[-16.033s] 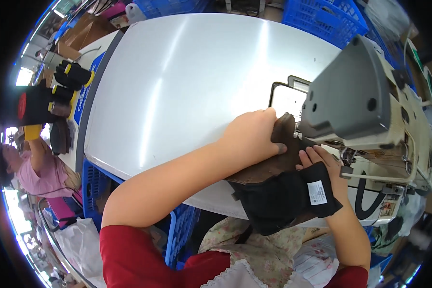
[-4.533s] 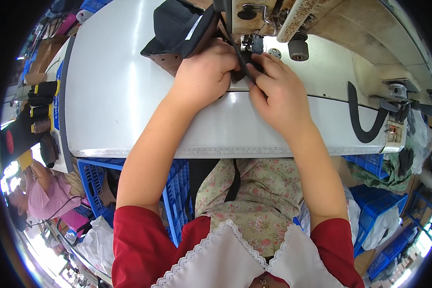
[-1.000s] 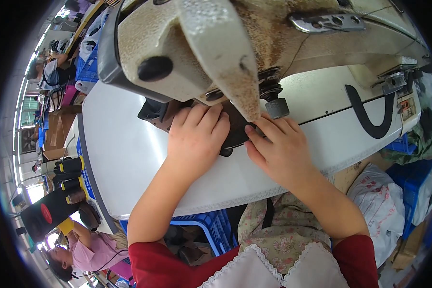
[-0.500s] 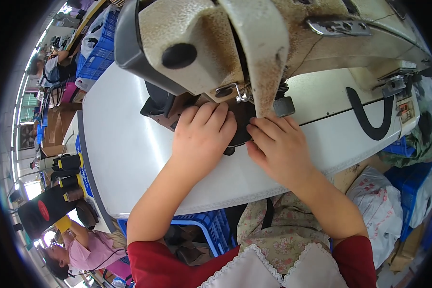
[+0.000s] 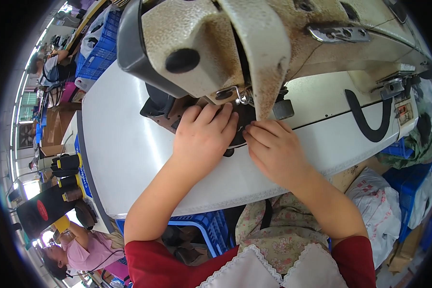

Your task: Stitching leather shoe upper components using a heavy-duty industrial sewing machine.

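Note:
Under the head of a beige sewing machine [image 5: 201, 62] lies a dark brown and black leather-like piece [image 5: 245, 117], which looks like a shoe upper. Its folded left part stands up from the table; much of the rest is hidden by my hands and the machine head. My left hand [image 5: 201, 134] presses on the piece with bent fingers held together, the fingertips close under the needle area. Pinched at the piece's right edge are the fingers of my right hand [image 5: 276, 149], just below the machine's tapered front guard.
The white machine table [image 5: 125, 158] spreads around the piece, with a black U-shaped strip [image 5: 369, 129] at right. Blue crates [image 5: 211, 228] sit below the edge, and a white plastic bag [image 5: 377, 204] lies lower right. Another person [image 5: 86, 249] works at the far left.
My right hand has shifted slightly left, nearer my left hand. The left hand stays almost in place on the dark piece, and the view has moved a little.

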A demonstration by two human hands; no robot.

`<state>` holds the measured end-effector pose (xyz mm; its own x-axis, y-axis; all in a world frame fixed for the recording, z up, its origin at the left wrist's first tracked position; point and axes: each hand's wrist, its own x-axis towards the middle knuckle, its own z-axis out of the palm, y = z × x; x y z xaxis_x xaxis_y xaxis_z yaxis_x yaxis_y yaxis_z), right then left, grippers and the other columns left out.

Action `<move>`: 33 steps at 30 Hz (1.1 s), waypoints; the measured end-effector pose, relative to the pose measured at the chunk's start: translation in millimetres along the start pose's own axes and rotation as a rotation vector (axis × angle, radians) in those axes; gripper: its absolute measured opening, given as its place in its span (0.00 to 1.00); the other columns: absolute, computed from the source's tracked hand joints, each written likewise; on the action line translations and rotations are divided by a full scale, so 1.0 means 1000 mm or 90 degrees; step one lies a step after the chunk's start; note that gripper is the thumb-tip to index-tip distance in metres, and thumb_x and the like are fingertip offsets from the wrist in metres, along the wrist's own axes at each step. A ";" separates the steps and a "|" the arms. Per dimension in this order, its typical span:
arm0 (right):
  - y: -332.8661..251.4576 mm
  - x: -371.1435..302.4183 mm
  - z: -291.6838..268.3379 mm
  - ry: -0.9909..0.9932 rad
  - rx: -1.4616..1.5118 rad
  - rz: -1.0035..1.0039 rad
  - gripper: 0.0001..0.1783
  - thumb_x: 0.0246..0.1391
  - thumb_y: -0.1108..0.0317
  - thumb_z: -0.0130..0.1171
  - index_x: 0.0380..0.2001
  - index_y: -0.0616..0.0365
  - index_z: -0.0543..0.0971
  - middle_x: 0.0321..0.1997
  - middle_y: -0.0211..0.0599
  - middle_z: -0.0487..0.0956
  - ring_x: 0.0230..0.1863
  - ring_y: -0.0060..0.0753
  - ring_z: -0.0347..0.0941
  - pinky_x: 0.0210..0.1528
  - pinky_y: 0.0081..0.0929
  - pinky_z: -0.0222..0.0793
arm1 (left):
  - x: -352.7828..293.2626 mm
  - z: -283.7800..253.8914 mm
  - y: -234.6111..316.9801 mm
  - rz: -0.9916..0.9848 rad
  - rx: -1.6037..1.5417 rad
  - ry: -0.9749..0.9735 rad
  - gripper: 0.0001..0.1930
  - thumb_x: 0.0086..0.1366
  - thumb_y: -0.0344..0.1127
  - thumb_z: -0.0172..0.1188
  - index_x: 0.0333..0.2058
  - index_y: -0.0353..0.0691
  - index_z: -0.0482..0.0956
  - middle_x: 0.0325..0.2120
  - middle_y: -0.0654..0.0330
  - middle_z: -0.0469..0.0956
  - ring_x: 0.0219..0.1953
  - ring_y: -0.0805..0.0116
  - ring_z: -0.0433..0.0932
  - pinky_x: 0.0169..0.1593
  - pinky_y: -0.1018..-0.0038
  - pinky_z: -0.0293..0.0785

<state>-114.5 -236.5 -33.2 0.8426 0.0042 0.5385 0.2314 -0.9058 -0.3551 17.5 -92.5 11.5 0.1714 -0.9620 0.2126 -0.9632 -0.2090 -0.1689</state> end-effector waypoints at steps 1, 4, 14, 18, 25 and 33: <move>0.000 0.000 0.000 0.000 0.000 0.000 0.12 0.43 0.71 0.59 0.33 0.66 0.81 0.36 0.36 0.77 0.47 0.36 0.72 0.50 0.34 0.71 | 0.000 0.000 0.000 0.000 0.000 0.000 0.18 0.53 0.34 0.56 0.44 0.44 0.83 0.48 0.62 0.80 0.52 0.63 0.76 0.53 0.63 0.70; -0.001 0.001 -0.001 -0.008 0.002 0.004 0.12 0.43 0.71 0.59 0.33 0.66 0.81 0.36 0.35 0.77 0.47 0.35 0.73 0.50 0.34 0.71 | 0.000 -0.002 -0.001 0.000 -0.002 0.000 0.18 0.53 0.34 0.56 0.44 0.44 0.83 0.48 0.62 0.80 0.52 0.63 0.76 0.52 0.63 0.70; -0.005 0.001 -0.001 -0.024 -0.019 0.006 0.14 0.45 0.70 0.57 0.36 0.65 0.81 0.40 0.37 0.79 0.49 0.36 0.74 0.50 0.32 0.71 | 0.000 0.000 -0.004 0.012 -0.016 0.021 0.15 0.51 0.36 0.58 0.38 0.40 0.82 0.43 0.61 0.80 0.47 0.65 0.74 0.50 0.68 0.69; -0.005 0.001 -0.001 -0.031 -0.024 0.014 0.14 0.45 0.70 0.57 0.36 0.65 0.81 0.41 0.38 0.79 0.50 0.36 0.74 0.50 0.33 0.71 | 0.000 0.001 -0.003 0.012 -0.013 0.030 0.15 0.51 0.35 0.58 0.38 0.39 0.82 0.43 0.61 0.80 0.48 0.65 0.74 0.50 0.68 0.69; -0.003 0.005 0.003 -0.026 -0.024 0.018 0.15 0.45 0.71 0.57 0.37 0.67 0.80 0.42 0.39 0.79 0.50 0.38 0.74 0.51 0.34 0.72 | 0.001 0.007 -0.008 -0.002 -0.020 0.050 0.13 0.52 0.34 0.58 0.37 0.40 0.82 0.41 0.62 0.81 0.47 0.66 0.74 0.50 0.68 0.69; 0.000 0.015 0.003 -0.027 -0.055 0.036 0.14 0.47 0.72 0.55 0.38 0.66 0.80 0.44 0.39 0.79 0.51 0.38 0.74 0.54 0.35 0.71 | 0.009 0.009 -0.018 0.001 -0.008 0.083 0.09 0.54 0.34 0.59 0.35 0.42 0.83 0.33 0.66 0.80 0.45 0.67 0.75 0.50 0.68 0.69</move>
<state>-100.6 -235.7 -27.3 0.8738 -0.0320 0.4853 0.1414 -0.9380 -0.3164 38.2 -98.6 7.5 0.1425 -0.9312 0.3355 -0.9661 -0.2045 -0.1575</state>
